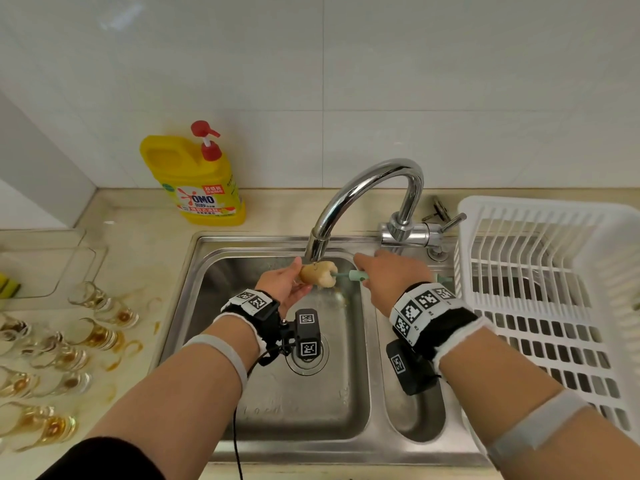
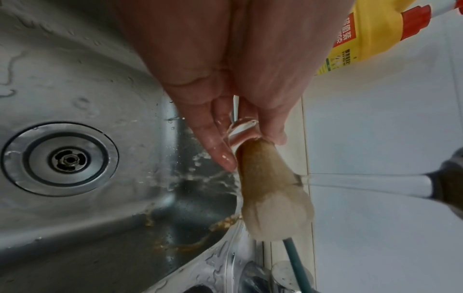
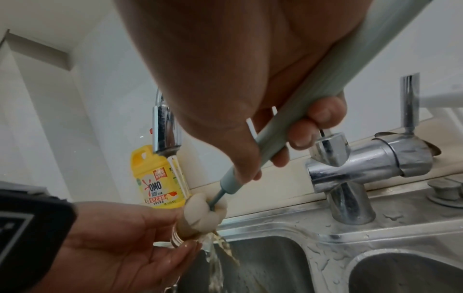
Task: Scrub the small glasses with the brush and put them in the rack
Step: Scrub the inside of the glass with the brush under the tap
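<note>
a small glass (image 2: 241,130) sits over the sink (image 1: 207,271), under the tap (image 1: 363,188), with the sponge head of the brush (image 1: 318,273) pushed inside it and water running over both, brown-tinged as it falls to the basin. the left hand (image 1: 282,284) holds the glass, thumb and fingers (image 2: 220,146) pinching it near its base, palm turned up and wrist bent in toward the stream. the right hand (image 1: 391,275) is wrapped round the pale green handle, fingers curled tight, forearm angled in from the right so the brush lies nearly level. the scrubbing step looks to be in hand; next likely calls for pulling the brush free, then carrying the glass right to the white rack (image 1: 540,282). more stained glasses (image 1: 55,355) wait on the counter at left, with the yellow soap bottle (image 1: 197,181) behind.
</note>
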### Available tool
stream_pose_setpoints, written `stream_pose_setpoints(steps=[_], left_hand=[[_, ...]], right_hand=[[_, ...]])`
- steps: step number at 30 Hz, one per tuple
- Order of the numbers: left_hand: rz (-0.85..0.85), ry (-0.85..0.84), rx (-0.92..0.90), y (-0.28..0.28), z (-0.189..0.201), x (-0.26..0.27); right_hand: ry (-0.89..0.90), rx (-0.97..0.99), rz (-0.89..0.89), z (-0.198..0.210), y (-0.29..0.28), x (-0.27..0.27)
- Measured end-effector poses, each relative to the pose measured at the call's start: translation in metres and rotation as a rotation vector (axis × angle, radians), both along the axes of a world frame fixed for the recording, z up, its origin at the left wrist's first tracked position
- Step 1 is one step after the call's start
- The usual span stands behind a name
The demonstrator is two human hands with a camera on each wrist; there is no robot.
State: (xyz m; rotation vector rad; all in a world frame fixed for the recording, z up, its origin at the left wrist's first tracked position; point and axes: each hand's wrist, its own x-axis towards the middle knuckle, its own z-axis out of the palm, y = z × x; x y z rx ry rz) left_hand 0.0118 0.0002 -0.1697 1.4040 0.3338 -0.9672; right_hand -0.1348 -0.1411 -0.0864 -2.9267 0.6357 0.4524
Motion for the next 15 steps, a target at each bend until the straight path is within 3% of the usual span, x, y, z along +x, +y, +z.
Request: stream_pose_setpoints(steps=[4,8,15], left_hand=[[0.039,0.091,-0.064,0.004,0.003,0.004],[0.021,0.157,-0.134,0.011,0.005,0.007],[-0.015,0.14,0.017,0.017,0.003,0.011]], right_hand=[[-0.026,0.051,-0.047,-0.008,-0.001,0.0],[0.106,0.115,-0.126,-0.023,-0.004,-0.002],[0.01,0.084,-0.014,-0.022,-0.007,-0.005]])
